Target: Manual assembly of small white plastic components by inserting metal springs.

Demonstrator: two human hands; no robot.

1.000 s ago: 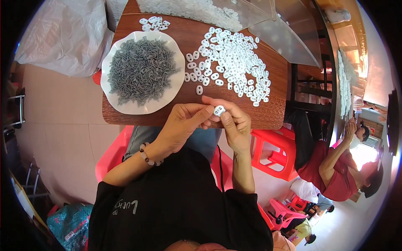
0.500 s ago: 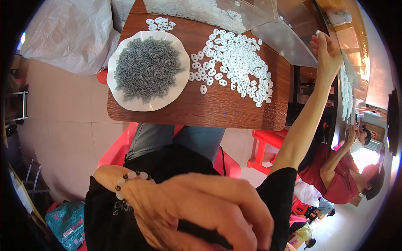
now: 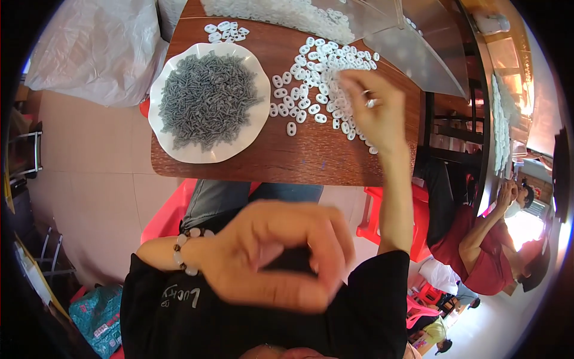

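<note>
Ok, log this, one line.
left hand: curled, contents unclear; right hand: over white oval two-holed plastic pieces; thin grey pieces: on white scalloped dish

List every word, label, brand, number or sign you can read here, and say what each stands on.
Black shirt: pale lettering on the front, its larger part legible; wording not copied here.
Teal bag: a patch of print, too small to read.
Wooden table: small blue marks near the front edge, too faint to tell whether they are writing.
White two-holed pieces: no lettering can be made out.
</note>
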